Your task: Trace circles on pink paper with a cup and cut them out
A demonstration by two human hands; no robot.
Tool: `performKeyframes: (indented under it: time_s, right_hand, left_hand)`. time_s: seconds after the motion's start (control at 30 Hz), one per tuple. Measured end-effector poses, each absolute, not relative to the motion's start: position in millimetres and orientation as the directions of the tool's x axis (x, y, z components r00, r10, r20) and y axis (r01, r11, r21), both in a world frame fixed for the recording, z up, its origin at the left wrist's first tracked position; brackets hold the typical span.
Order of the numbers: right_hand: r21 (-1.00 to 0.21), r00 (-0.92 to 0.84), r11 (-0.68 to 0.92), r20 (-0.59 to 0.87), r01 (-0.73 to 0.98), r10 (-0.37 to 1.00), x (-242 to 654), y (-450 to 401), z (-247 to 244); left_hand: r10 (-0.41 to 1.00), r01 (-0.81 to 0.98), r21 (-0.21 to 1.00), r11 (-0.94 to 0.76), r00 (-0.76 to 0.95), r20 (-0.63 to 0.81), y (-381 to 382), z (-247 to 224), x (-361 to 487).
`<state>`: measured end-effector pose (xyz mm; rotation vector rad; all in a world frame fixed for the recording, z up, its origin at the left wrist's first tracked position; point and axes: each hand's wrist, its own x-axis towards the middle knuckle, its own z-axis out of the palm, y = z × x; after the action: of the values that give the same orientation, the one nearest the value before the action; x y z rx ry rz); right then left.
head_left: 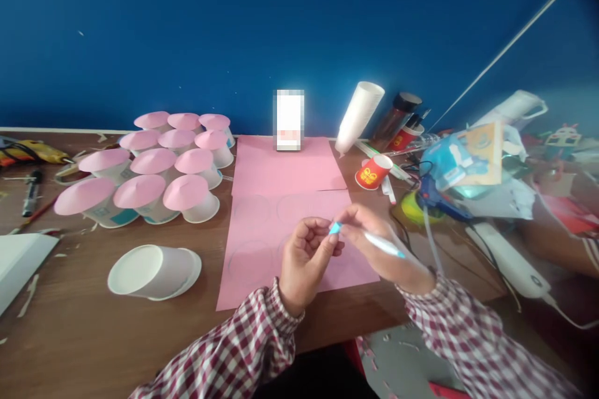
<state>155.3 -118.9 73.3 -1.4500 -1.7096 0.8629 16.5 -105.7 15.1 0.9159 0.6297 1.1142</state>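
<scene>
A white pen (384,244) held above pink paper (287,171), on a brown desk (70,340) against a blue wall (187,25).
The left hand (302,262) pinches a blue cap (335,228), the right hand (392,271) grips the pen; pink-topped cups (186,193) stand off left.

A deep blue wall (187,25) fills the upper half of the frame, dotted with a few pale specks and crossed at upper right by a slanting pale line (515,40). A soft glow brightens its lower centre. Below stretches a brown worktop (70,349), with a grey surface (405,368) beneath its near edge at lower right.
</scene>
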Motion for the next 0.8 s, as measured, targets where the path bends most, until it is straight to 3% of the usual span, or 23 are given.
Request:
performKeyframes:
  time_s: [0.13, 0.33, 0.53, 0.7, 0.8]
  right_hand:
    - [-0.87, -0.036, 0.084, 0.076, 0.486, 0.996, 157.3, -117.9, 57.8]
    - [-0.745, 0.052, -0.062, -0.037, 0.664, 0.998, 179.7, -122.2, 52.6]
    - [-0.636, -0.052, 0.051, 0.017, 0.77, 0.999, 190.0, -144.4, 58.2]
    - [-0.571, -0.066, 0.031, -0.041, 0.82, 0.997, 188.1, -147.1, 66.7]
    - [-0.484, -0.075, 0.072, 0.014, 0.872, 0.997, 187.0, -145.7, 72.3]
  left_hand:
    - [0.942, -0.457, 0.865, 0.207, 0.333, -0.05, -99.5, 12.1, 17.4]
    - [0.951, -0.51, 0.811, 0.286, 0.254, -0.176, -89.6, 9.4, 14.5]
    - [0.934, -0.536, 0.77, 0.347, 0.266, -0.237, -85.2, 11.7, 12.2]
    - [0.944, -0.469, 0.829, 0.305, 0.265, -0.197, -84.5, 12.9, 11.5]
    - [0.954, -0.431, 0.862, 0.267, 0.243, -0.175, -84.8, 12.3, 11.5]
